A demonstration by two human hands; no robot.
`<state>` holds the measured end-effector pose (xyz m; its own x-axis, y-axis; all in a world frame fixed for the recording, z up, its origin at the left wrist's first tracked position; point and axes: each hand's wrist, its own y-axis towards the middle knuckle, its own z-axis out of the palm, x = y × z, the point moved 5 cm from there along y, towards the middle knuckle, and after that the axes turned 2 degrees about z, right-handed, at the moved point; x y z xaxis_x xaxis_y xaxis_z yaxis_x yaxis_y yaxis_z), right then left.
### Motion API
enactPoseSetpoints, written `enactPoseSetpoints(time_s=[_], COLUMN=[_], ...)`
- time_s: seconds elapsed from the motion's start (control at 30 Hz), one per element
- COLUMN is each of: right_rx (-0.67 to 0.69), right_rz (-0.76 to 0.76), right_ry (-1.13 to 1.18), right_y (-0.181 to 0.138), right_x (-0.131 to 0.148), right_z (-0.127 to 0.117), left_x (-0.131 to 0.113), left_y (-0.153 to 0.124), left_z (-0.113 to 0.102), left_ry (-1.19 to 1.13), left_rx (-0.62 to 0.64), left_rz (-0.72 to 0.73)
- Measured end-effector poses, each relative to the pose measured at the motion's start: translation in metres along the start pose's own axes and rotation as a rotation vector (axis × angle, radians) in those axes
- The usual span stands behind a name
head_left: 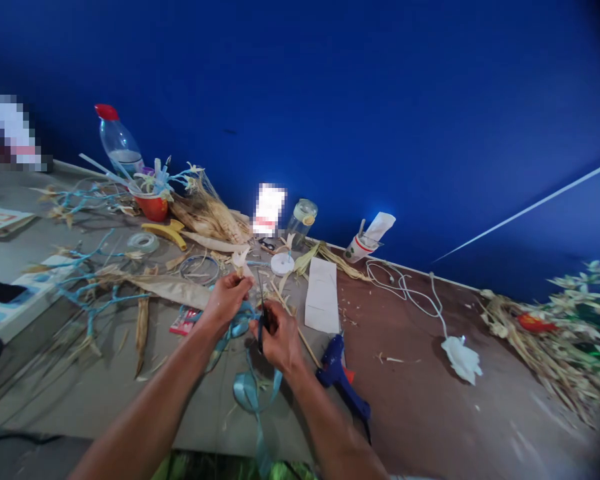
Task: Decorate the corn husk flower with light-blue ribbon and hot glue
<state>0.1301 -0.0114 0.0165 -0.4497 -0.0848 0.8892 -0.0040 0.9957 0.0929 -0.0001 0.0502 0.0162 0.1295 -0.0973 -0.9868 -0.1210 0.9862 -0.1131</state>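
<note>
My left hand [229,297] pinches a small pale husk flower [240,259], its petals standing up above my fingertips. In my right hand [281,339] are black-handled scissors [263,323], with the thin blade pointing up beside the flower. Light blue ribbon [247,392] runs below and between both hands and trails in loops over the table's front edge. A long dried husk [177,291] lies just left of my left hand. The blue glue gun [341,377] rests to the right of my right forearm.
Blue-wrapped branches [91,308] spread across the left side near a white power strip [17,300]. Behind stand a red cup [153,207], a bottle [119,143] and a glass jar [304,217]. White cable [405,288] and dried stalks [540,353] lie on the right.
</note>
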Motion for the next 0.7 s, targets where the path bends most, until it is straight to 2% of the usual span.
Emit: enactPoseSetpoints(time_s=[0.2, 0.7], right_rx=[0.042, 0.057], right_rz=[-0.009, 0.026], right_ry=[-0.065, 0.023], right_y=[-0.0008, -0.0005], right_x=[0.0045, 0.0057], right_z=[0.0038, 0.0018], left_x=[0.0049, 0.0014], left_y=[0.0010, -0.0005], left_z=[0.0011, 0.0024], left_ry=[0.007, 0.051], left_rx=[0.018, 0.037], left_rz=[-0.003, 0.007])
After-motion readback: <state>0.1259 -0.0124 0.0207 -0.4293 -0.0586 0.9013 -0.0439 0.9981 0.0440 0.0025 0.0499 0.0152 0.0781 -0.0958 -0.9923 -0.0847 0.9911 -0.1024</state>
